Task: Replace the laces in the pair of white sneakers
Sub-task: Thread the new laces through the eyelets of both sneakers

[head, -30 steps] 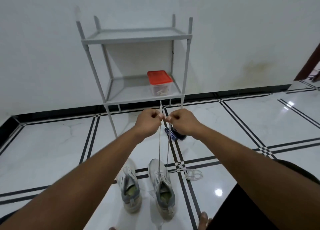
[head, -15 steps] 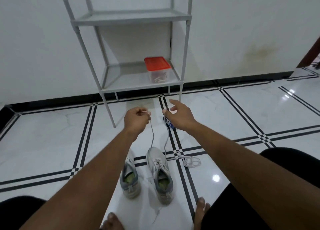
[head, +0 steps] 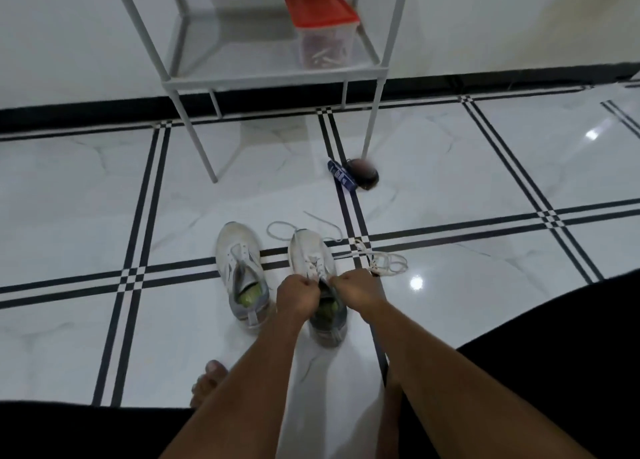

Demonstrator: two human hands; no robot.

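White sneakers (head: 239, 268), two; both hands (head: 298, 296) grip one's lace (head: 313, 263)

I can read nothing here. The small dark blue packet (head: 341, 174) lying on the tiled floor by the shelf leg carries pale printing, but it is too small and blurred for me to make out a letter. The clear plastic box with the red lid (head: 323, 29) on the low grey shelf shows no label facing me, and the white sneaker (head: 313, 254) under my hands shows no brand mark I can tell.
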